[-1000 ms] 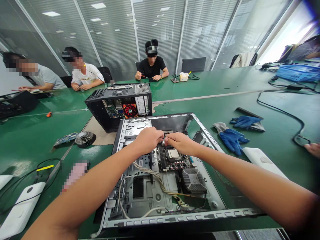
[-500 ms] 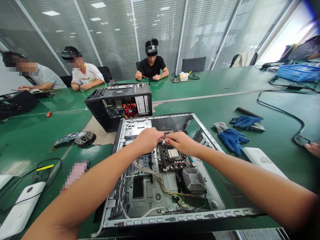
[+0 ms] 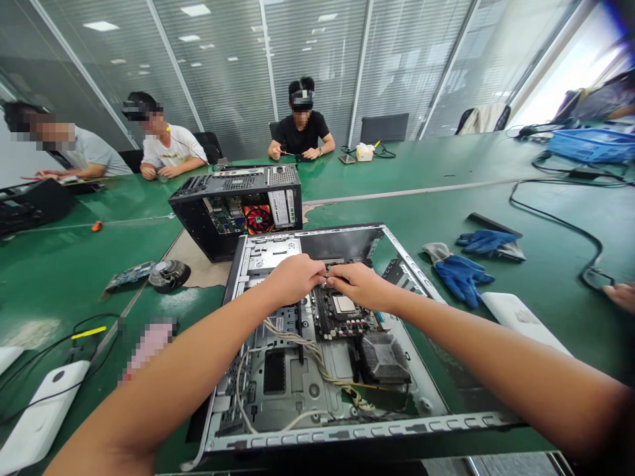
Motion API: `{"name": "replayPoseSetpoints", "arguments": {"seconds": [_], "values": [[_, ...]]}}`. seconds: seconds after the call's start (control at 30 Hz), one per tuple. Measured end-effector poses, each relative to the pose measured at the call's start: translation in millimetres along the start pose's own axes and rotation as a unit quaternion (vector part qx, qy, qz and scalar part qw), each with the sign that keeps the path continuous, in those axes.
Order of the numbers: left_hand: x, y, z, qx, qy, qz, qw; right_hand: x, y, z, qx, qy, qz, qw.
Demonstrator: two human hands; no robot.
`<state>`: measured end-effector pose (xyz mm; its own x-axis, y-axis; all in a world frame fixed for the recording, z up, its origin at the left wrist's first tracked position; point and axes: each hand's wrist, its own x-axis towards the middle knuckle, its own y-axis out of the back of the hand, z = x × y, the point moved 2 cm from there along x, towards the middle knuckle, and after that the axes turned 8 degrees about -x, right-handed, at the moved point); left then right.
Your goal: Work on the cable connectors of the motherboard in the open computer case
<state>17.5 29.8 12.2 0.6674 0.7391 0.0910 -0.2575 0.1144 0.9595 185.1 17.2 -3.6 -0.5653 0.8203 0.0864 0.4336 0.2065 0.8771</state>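
Note:
An opened computer case [image 3: 397, 428] lies on its side in front of me. My left hand [image 3: 296, 277] and my right hand [image 3: 361, 284] meet fingertip to fingertip over the far edge of the motherboard [image 3: 325, 320], both closed in a pinch. Whatever is between the fingers is too small and too covered to make out. Just on the near side of my right hand, a square silver processor [image 3: 343, 304] sits in its socket. A finned heat sink [image 3: 384, 357] rests in the near right of the case, and a bundle of beige cables [image 3: 317, 360] runs across its floor.
Behind stands a second computer tower [image 3: 198, 211] with a red fan. Blue gloves [image 3: 459, 276] and a white device [image 3: 523, 320] lie to the right. Left are a round cooler [image 3: 169, 275], a circuit board [image 3: 127, 276] and another white device [image 3: 47, 413]. Several people sit around the table.
My fingers have shifted very slightly where they meet. Both arms, the case and the parts in it stay where they were.

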Motion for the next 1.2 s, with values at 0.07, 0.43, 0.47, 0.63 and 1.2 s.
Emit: {"name": "replayPoseSetpoints", "arguments": {"seconds": [0.07,0.43,0.47,0.63,1.2], "values": [[-0.2,0.2,0.4,-0.001,-0.003,0.002,1.000,0.6,-0.8,0.1,0.001,-0.001,-0.004,1.000],[0.4,-1.0,0.4,0.000,-0.056,0.008,0.998,0.8,-1.9,-1.3,0.012,0.001,-0.024,1.000],[0.5,-1.1,0.6,0.006,-0.061,0.005,0.998,0.8,-2.1,-1.4,0.012,0.004,-0.026,1.000],[0.5,-1.5,1.3,0.022,-0.069,-0.003,0.997,1.0,-2.4,-1.3,0.013,-0.004,-0.025,1.000],[-0.5,-2.4,0.4,0.035,-0.080,-0.019,0.996,0.9,-3.4,-2.2,-0.003,0.004,-0.038,0.999]]}}
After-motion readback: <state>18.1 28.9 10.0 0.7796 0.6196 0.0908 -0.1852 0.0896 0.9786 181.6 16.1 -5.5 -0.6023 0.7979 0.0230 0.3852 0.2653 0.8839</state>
